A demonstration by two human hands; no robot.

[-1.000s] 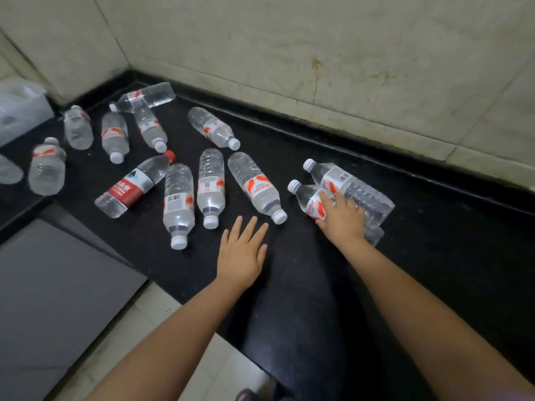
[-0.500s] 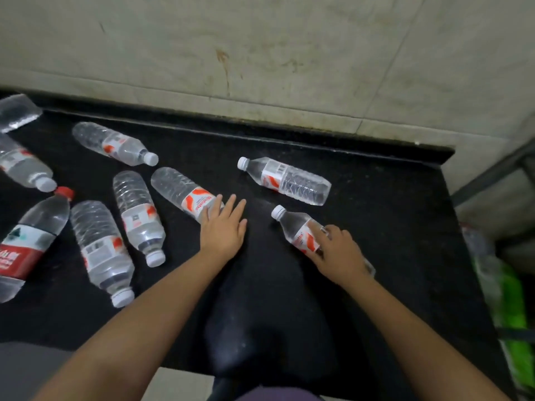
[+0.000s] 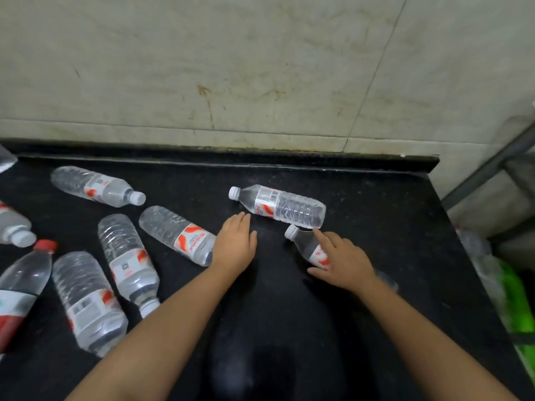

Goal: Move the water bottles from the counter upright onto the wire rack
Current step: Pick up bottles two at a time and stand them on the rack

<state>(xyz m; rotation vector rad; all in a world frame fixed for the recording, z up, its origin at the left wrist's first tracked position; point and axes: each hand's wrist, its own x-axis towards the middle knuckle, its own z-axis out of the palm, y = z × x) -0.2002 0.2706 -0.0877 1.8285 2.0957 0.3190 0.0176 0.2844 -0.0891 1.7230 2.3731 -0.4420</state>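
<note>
— What lies on the black bench (image 3: pixel 362 198)?
— Clear water bottles on their sides, white caps, red-and-white labels; one red-capped bottle (image 3: pixel 20 290) at the left edge.
— And the right hand (image 3: pixel 344 263)?
— It covers a lying bottle (image 3: pixel 307 246), fingers curled over it, forefinger stretched toward the cap.
— The left hand (image 3: pixel 236 246)?
— Flat and relaxed on the bench, touching a labelled bottle (image 3: pixel 176 234) beside it.

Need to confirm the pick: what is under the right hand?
A water bottle lies on the black counter under the right hand; white cap and part of the label show. The hand covers its middle, so the grip is unclear.
</note>
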